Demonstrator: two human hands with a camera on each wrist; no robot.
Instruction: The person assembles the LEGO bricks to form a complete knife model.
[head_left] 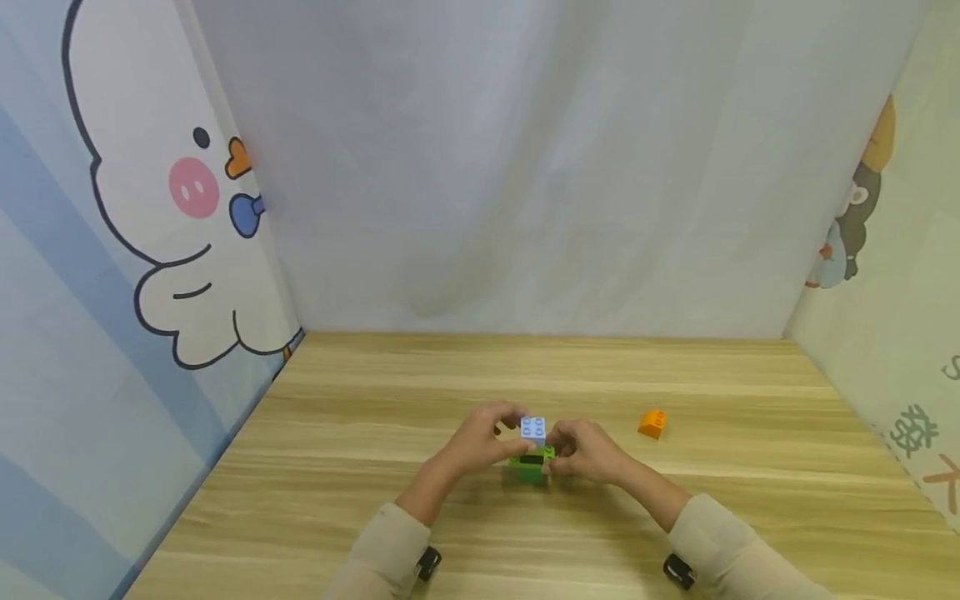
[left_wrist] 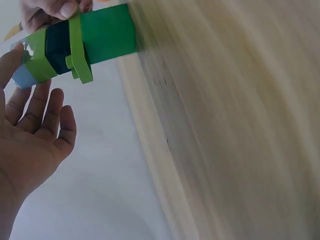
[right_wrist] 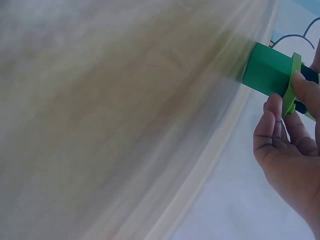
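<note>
A small stack of toy building bricks stands upright on the table between both hands. Its bottom is a green block (left_wrist: 108, 32), with a wider lime plate (left_wrist: 77, 45) over it. Above come a dark brick (left_wrist: 57, 47), a lime brick (left_wrist: 39, 64) and a studded light blue brick (head_left: 533, 427) on top. My left hand (head_left: 477, 440) pinches the light blue brick between thumb and fingers. From the other side my right hand (head_left: 588, 452) pinches the end of the lime plate, thumb on one face and fingers behind it.
An orange brick with a curved top (head_left: 652, 423) lies on the wooden table (head_left: 360, 500), to the right of and beyond the stack. A pale curtain (head_left: 525, 183) hangs behind the table, and printed panels (head_left: 67, 400) flank it.
</note>
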